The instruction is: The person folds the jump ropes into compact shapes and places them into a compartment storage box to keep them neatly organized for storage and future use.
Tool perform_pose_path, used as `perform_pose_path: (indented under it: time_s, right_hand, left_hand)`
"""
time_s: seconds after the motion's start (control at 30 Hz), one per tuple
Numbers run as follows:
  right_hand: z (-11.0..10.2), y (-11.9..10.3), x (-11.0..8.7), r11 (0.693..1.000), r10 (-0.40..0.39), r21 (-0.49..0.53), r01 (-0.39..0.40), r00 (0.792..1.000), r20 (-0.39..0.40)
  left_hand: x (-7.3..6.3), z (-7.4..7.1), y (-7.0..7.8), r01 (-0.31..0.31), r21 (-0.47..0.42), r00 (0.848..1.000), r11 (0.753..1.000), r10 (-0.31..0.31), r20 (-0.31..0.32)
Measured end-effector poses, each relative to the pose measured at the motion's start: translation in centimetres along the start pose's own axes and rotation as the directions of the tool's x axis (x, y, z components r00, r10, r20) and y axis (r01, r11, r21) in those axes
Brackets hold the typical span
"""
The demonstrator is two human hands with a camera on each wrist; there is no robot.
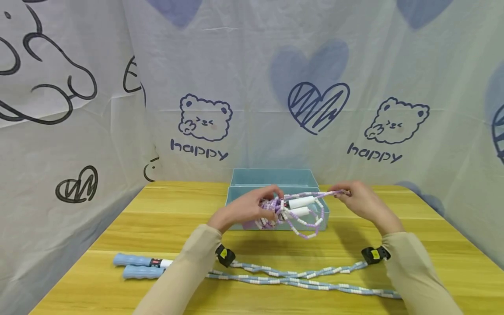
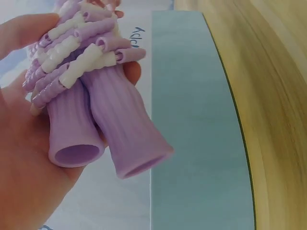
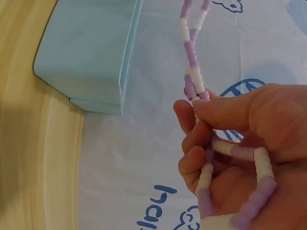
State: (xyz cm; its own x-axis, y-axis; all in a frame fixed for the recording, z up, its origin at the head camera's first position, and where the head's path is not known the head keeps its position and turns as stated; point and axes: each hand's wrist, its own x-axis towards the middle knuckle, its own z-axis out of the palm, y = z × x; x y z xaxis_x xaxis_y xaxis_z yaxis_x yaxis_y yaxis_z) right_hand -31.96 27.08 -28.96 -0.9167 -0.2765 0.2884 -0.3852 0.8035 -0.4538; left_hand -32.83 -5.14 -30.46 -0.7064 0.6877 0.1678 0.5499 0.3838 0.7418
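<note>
A purple-and-white beaded jump rope is bundled in front of the box, raised off the table. My left hand grips the bundle; in the left wrist view, beaded strands wrap round two purple handles, their hollow ends pointing toward the camera. To the right, my right hand pinches a doubled length of beaded cord between thumb and fingers. A small beaded loop hangs by the right palm. Between the hands, the cord stretches nearly level, with looser loops drooping under the white handle sections.
Behind the hands stands a light blue box with its top open. A second jump rope, with blue handles and blue-and-white beads, lies across the wooden table, partly hidden by the left sleeve. A printed cloth hangs behind.
</note>
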Motion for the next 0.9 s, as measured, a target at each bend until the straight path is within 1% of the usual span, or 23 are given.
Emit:
perform_pose_path:
  time_s: [0.1, 0.2, 0.3, 0.43, 0.53, 0.6, 0.67, 0.77, 0.83, 0.9]
  right_hand:
    - [0.1, -0.1, 0.1, 1.000, 0.005, 0.014, -0.006, 1.000, 0.015]
    - [0.2, -0.1, 0.1, 0.999, 0.018, 0.028, -0.019, 0.999, 0.033]
    - [0.2, 0.1, 0.1, 0.998, 0.025, 0.051, -0.029, 0.997, 0.067]
    - [0.0, 0.3, -0.1, 0.994, -0.002, 0.106, -0.013, 0.990, 0.142]
    - [-0.3, 0.3, -0.4, 0.988, -0.034, 0.155, 0.000, 0.976, 0.214]
    - [-0.5, 0.2, -0.5, 0.984, -0.040, 0.177, -0.007, 0.965, 0.259]
    - [-0.6, 0.0, -0.6, 0.982, -0.030, 0.189, -0.028, 0.954, 0.299]
    - [-0.7, -0.5, -0.6, 0.984, -0.027, 0.176, -0.035, 0.941, 0.338]
    - [-0.8, -1.0, -0.7, 0.986, -0.030, 0.162, -0.031, 0.933, 0.360]
    - [-0.9, -1.7, -0.8, 0.989, -0.034, 0.146, -0.025, 0.921, 0.387]
  left_hand:
    - [-0.1, -0.3, -0.1, 0.012, -0.076, 0.999, 0.997, -0.015, -0.037]
    - [-0.1, -0.5, -0.3, 0.020, -0.137, 0.998, 0.990, -0.028, -0.060]
    - [0.1, -0.7, -0.5, 0.006, -0.192, 0.995, 0.981, -0.025, -0.092]
    - [0.1, -1.0, -0.7, -0.016, -0.266, 0.989, 0.964, -0.024, -0.147]
    - [0.1, -1.2, -0.9, -0.022, -0.310, 0.984, 0.950, -0.035, -0.176]
    - [0.2, -1.2, -0.9, -0.026, -0.334, 0.981, 0.942, -0.040, -0.189]
    - [0.2, -1.2, -1.0, -0.030, -0.346, 0.978, 0.938, -0.044, -0.205]
    - [0.3, -1.1, -1.0, -0.029, -0.354, 0.970, 0.935, -0.059, -0.235]
    - [0.3, -1.0, -0.9, -0.019, -0.345, 0.962, 0.938, -0.078, -0.263]
    - [0.4, -0.9, -0.9, 0.002, -0.320, 0.951, 0.948, -0.100, -0.291]
